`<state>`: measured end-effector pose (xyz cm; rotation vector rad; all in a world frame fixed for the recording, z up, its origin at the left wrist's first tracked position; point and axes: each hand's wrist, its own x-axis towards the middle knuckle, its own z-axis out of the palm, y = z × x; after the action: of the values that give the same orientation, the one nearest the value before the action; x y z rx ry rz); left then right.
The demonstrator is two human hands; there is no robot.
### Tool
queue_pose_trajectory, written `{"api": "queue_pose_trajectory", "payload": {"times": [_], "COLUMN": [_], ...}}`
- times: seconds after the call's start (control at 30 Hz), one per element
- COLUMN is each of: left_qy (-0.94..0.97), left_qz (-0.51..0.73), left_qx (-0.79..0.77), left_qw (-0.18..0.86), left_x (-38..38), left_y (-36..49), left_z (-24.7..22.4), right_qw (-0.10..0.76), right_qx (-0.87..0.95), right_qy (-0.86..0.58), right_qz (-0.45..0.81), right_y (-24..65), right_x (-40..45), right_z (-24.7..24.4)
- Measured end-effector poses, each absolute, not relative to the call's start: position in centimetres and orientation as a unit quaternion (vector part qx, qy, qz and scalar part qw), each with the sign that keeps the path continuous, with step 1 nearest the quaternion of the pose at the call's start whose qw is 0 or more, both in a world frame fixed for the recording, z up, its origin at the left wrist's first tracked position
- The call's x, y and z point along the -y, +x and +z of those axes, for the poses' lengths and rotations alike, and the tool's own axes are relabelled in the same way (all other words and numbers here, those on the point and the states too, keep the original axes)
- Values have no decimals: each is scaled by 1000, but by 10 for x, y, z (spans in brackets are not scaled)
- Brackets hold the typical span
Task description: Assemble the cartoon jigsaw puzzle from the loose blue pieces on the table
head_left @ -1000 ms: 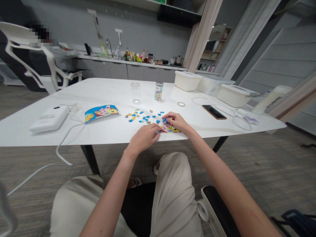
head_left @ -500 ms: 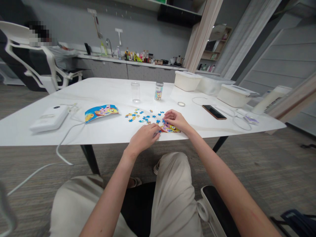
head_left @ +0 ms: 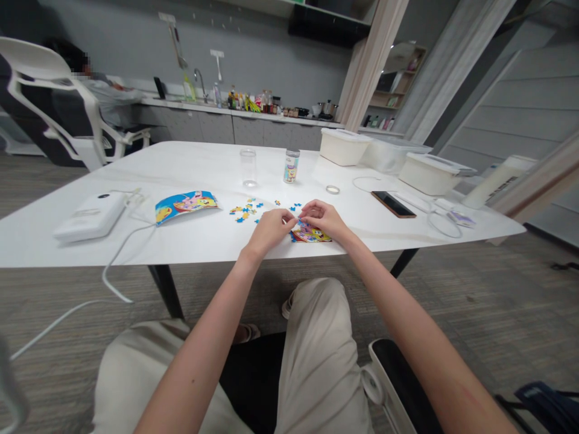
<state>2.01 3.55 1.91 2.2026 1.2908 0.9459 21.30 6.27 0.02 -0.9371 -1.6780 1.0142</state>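
Observation:
A partly joined jigsaw puzzle (head_left: 312, 235) with a colourful cartoon picture lies near the front edge of the white table. Over its upper left part my right hand (head_left: 326, 219) is bent, with thumb and fingertips pinched on what looks like a small blue puzzle piece. My left hand (head_left: 272, 229) meets it from the left, fingers curled together at the puzzle's upper left corner; what they hold is hidden. Loose puzzle pieces (head_left: 245, 211) are scattered left of and behind my hands. A curved picture sheet (head_left: 186, 205) with the cartoon print rests farther left.
Behind the pieces stand a clear jar (head_left: 248, 168) and a printed can (head_left: 291, 167), with a ring-shaped lid (head_left: 332, 189) to their right. A phone (head_left: 392, 204), cables and storage boxes (head_left: 344, 147) occupy the right side. A white device (head_left: 91, 216) sits left. Another person sits beyond.
My left hand has moved up and slightly forward along the puzzle's left side, closer to my right fingertips, and now covers some loose pieces. My right hand has barely moved.

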Motion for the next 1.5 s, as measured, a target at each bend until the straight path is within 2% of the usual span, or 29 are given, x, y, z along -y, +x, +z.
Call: {"api": "queue_pose_trajectory", "payload": {"times": [0.13,0.27,0.47,0.63,0.73,0.87,1.5], "left_qy": [785,766,763,826,871,886,885], "left_qz": [322,333,342,331,295,249,240], "left_qx": [-459,-477,-492,-441,-379,-384,-394], "left_qw": [264,274,240,115,105,71,65], "left_x": [-43,-44,-42,-21,-6,2,1], "left_y": [23,22,23,13,6,4,7], "left_z": [17,10,10,8,5,3,2], "right_qw": [455,448,387,351,348,349,349], "right_qx": [692,708,761,775,779,778,792], "right_qy": [-380,-377,-435,-448,-444,-439,-420], "right_qz": [413,396,287,275,273,282,271], "right_y": [213,212,212,212,211,211,212], "right_x": [-63,-63,-61,-62,-63,-62,-65], "right_z": [-1,0,4,4,4,5,1]}}
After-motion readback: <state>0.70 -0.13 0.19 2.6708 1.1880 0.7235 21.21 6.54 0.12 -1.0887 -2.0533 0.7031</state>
